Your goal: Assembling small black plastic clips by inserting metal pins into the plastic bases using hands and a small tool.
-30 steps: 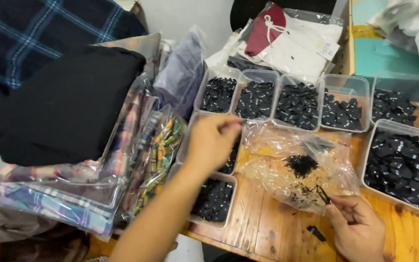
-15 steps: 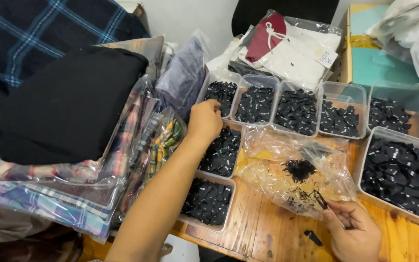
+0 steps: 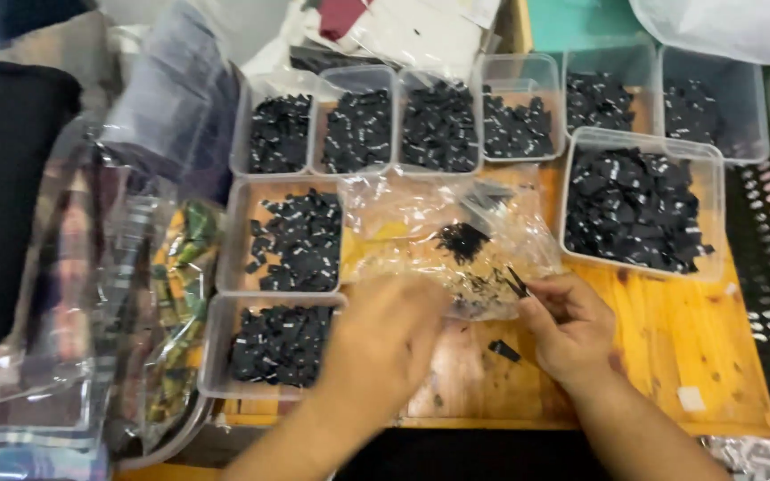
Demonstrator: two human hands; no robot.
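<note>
Left hand (image 3: 394,334), motion-blurred with grip unreadable, covers the clear bag's (image 3: 421,223) near edge; right hand (image 3: 568,325) pinches a small black piece (image 3: 517,283), shape indistinct.

Two hands are in view, the left hand (image 3: 394,334) and the right hand (image 3: 572,325). Nine clear plastic tubs of small black pieces stand on the wooden tabletop (image 3: 670,347): six in the far row beyond the hands (image 3: 280,134) (image 3: 358,129) (image 3: 439,125) (image 3: 517,120) (image 3: 601,98) (image 3: 706,107), one large tub (image 3: 639,209) beyond the right hand, and two to the left of the left hand (image 3: 296,240) (image 3: 278,343). One crumpled clear bag (image 3: 421,227) lies just beyond both hands. One loose black piece (image 3: 503,350) lies between the hands. The pieces inside the tubs are too many to count.
</note>
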